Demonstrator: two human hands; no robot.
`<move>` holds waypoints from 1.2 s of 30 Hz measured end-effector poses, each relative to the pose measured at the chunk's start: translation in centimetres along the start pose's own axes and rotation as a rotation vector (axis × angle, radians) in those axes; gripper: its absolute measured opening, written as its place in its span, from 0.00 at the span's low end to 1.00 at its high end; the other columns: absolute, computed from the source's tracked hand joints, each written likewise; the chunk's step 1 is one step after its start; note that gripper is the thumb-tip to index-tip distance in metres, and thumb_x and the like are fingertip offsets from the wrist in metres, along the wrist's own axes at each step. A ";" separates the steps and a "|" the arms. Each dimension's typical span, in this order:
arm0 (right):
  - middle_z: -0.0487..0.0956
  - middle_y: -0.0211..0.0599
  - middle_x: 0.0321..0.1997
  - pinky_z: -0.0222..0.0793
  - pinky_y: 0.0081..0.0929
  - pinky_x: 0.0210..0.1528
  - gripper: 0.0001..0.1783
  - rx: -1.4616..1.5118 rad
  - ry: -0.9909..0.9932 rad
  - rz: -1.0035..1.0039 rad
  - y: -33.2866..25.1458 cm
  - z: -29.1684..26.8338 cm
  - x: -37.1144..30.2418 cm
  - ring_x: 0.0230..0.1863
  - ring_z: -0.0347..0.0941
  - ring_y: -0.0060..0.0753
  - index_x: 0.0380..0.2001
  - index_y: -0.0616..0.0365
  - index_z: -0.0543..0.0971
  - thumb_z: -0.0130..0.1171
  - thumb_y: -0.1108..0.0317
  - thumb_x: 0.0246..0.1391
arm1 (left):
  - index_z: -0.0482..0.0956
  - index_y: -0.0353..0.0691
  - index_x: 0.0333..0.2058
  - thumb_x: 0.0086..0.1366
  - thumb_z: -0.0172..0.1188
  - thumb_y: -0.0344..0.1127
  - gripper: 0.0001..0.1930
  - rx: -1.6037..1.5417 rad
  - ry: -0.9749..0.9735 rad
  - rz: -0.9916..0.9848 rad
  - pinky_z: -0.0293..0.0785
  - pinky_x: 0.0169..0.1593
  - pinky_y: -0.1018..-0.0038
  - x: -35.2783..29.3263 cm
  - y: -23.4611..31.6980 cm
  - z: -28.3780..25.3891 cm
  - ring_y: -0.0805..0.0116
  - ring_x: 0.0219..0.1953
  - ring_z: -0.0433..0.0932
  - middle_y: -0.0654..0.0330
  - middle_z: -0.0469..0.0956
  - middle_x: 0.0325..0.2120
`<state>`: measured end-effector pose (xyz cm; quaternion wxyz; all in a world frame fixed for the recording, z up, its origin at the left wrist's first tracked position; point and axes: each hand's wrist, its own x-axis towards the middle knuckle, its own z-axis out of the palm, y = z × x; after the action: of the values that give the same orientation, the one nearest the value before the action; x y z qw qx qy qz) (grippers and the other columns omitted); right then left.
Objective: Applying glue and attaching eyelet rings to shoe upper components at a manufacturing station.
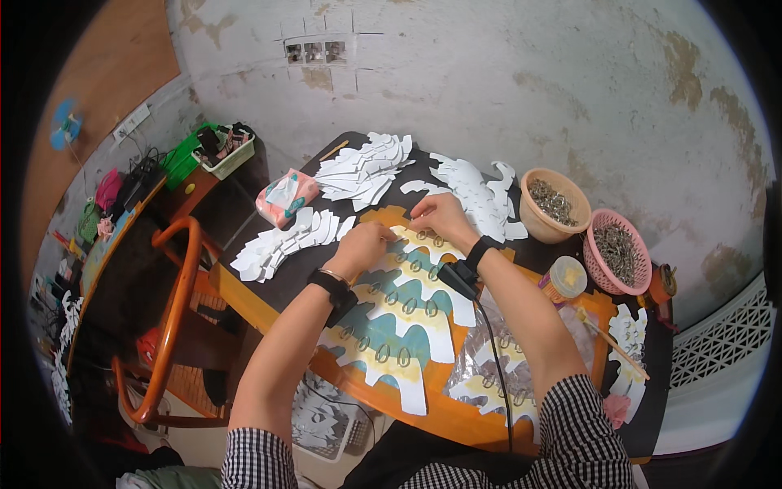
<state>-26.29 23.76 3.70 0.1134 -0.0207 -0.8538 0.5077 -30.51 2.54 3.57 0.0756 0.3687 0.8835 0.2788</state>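
On an orange board (366,376) lie several overlapping white scalloped strips (414,398), coated with yellow and set with rows of small metal loops (383,353). Teal patches show between their curves. My left hand (365,247) is closed at the left end of the farthest strip (423,242), its fingertips against the edge; what they pinch is too small to tell. Just right of it, my right hand (446,222) bends over the same strip with fingers pinched together beside the metal loops there. Whatever it holds is hidden. Both wrists wear black bands, and a cable runs from the right one.
White cut pieces (366,167) are stacked behind my hands, beside a pink tissue pack (287,198). At right stand a peach basket (533,220) and a pink basket (599,273) of metal parts, a tub (568,277) and a brush (615,346). A wooden chair (183,285) is at left.
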 end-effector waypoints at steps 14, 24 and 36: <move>0.82 0.36 0.24 0.71 0.19 0.27 0.04 0.032 -0.032 0.020 0.7 1.5 1.2 0.25 0.77 0.20 0.27 0.67 0.81 0.66 0.77 0.49 | 0.83 0.46 0.49 0.58 0.48 0.25 0.22 0.095 -0.023 -0.016 0.76 0.47 0.65 0.6 0.1 -0.1 0.54 0.43 0.81 0.55 0.84 0.41; 0.82 0.36 0.23 0.72 0.21 0.27 0.05 -0.143 -0.017 -0.022 1.2 1.7 1.3 0.23 0.77 0.21 0.26 0.65 0.84 0.69 0.74 0.45 | 0.82 0.52 0.50 0.58 0.51 0.27 0.23 0.196 -0.015 0.001 0.78 0.44 0.66 0.5 0.3 0.1 0.58 0.41 0.82 0.60 0.83 0.43; 0.83 0.35 0.22 0.72 0.22 0.29 0.06 -0.224 -0.019 -0.009 2.4 1.8 2.0 0.24 0.78 0.22 0.26 0.63 0.85 0.71 0.73 0.43 | 0.83 0.60 0.50 0.59 0.51 0.28 0.23 0.311 0.003 0.101 0.77 0.43 0.65 0.3 1.2 0.1 0.56 0.40 0.82 0.59 0.80 0.40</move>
<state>-28.83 23.65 1.08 0.1044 -0.0244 -0.9063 0.4088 -29.94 3.51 4.20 0.0021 0.4196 0.8964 0.1426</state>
